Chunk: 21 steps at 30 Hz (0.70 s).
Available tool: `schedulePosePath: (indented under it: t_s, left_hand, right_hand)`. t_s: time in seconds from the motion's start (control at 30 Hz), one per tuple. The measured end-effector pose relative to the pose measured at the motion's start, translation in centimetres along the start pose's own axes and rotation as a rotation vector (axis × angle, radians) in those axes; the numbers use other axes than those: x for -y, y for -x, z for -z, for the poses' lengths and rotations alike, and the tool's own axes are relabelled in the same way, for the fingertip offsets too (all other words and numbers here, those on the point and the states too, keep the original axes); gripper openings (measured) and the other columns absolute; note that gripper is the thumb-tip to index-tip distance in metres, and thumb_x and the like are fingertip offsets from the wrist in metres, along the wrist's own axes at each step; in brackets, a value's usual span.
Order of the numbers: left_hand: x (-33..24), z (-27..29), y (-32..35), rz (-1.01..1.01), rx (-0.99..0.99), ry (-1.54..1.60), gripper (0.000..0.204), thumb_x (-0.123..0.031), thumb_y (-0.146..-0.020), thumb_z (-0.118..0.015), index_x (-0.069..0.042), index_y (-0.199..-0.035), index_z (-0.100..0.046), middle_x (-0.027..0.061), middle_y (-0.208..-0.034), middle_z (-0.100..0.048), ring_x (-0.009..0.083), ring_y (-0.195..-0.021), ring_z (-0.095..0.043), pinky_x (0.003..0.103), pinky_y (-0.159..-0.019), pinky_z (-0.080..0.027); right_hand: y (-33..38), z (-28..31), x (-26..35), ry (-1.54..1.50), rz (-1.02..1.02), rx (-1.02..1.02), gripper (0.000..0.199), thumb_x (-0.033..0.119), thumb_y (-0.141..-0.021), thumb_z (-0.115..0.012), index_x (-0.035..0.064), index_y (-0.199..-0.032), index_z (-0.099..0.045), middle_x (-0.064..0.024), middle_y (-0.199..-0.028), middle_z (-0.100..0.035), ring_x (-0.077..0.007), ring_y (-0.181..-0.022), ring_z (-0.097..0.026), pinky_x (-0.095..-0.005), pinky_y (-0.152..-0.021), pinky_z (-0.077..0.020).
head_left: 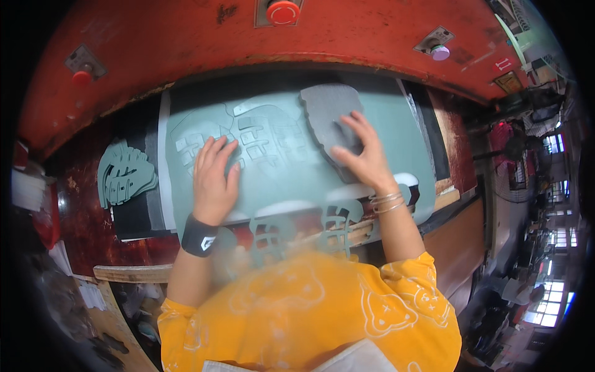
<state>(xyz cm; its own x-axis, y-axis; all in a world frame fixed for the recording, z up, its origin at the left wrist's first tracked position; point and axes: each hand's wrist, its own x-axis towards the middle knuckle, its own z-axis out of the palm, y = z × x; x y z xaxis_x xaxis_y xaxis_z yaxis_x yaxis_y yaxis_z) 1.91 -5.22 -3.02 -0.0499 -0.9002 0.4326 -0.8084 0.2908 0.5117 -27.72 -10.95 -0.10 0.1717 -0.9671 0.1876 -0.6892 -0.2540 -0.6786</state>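
A wide grey-green sheet [394,115] lies before me, with cut outlines and slots [253,131] in its left and middle part. My left hand [215,183], with a black wristband, rests flat near these cuts, fingers stretched and holding nothing. On the sheet's right part lies a dark grey block [323,106] with wavy edges, probably a cutting die; its underside is hidden. Over its right side my right hand [370,160] is spread, thumb and fingers apart. Whether it presses on the block I cannot tell. Openwork cut-outs [268,239] show along the sheet's near edge.
A red machine beam [204,46] spans the far side, bearing a red push button [283,12] and other knobs. Left of the sheet sits a stack of cut grey-green pieces [127,173]. A wooden strip [133,274] runs along the near left edge.
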Motion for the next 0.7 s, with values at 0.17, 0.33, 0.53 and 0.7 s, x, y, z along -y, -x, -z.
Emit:
schedulePosePath:
  t_s: [0.17, 0.33, 0.53, 0.7]
  left_hand:
    - [-6.2, 2.1, 7.0, 0.486, 0.403, 0.779, 0.01, -0.008, -0.085, -0.059, -0.002, -0.092, -0.064, 0.0083, -0.081, -0.062, 0.0221, -0.078, -0.06, 0.029, -0.071, -0.046]
    - [-7.7, -1.5, 11.5, -0.194, 0.233, 0.301, 0.006, -0.01, -0.079, -0.063, -0.004, -0.081, -0.063, 0.0098, -0.078, -0.061, 0.0274, -0.073, -0.059, 0.035, -0.064, -0.047]
    - [-6.4, -2.9, 12.5, -0.084, 0.179, 0.314, 0.009, -0.013, -0.078, -0.065, -0.004, -0.079, -0.063, 0.0118, -0.079, -0.061, 0.0314, -0.078, -0.058, 0.039, -0.069, -0.046]
    - [-7.9, -2.6, 13.2, -0.073, 0.113, 0.185, 0.01, -0.015, -0.079, -0.064, -0.005, -0.076, -0.063, 0.0119, -0.077, -0.06, 0.0329, -0.078, -0.058, 0.041, -0.069, -0.045]
  right_hand:
    - [-0.9, 2.6, -3.1, 0.003, 0.145, -0.504, 0.06, 0.03, -0.082, -0.067, 0.0054, -0.132, -0.047, -0.0245, -0.141, -0.034, -0.0376, -0.134, -0.029, -0.0435, -0.109, -0.026]
    - [-3.5, 7.9, -2.7, 0.096, 0.255, -1.025, 0.069, 0.032, -0.088, -0.059, 0.0001, -0.141, -0.028, -0.0286, -0.145, -0.022, -0.04, -0.136, -0.021, -0.0479, -0.11, -0.0182]
    - [-4.7, 10.9, -1.7, 0.058, 0.232, -1.142, 0.074, 0.032, -0.089, -0.055, -0.0034, -0.143, -0.02, -0.0311, -0.145, -0.017, -0.0429, -0.136, -0.018, -0.0488, -0.112, -0.0157]
    - [6.2, 8.0, -4.6, 0.011, 0.267, -0.949, 0.072, 0.028, -0.091, -0.055, -0.0039, -0.144, -0.018, -0.0259, -0.147, -0.02, -0.0385, -0.138, -0.016, -0.0453, -0.113, -0.0134]
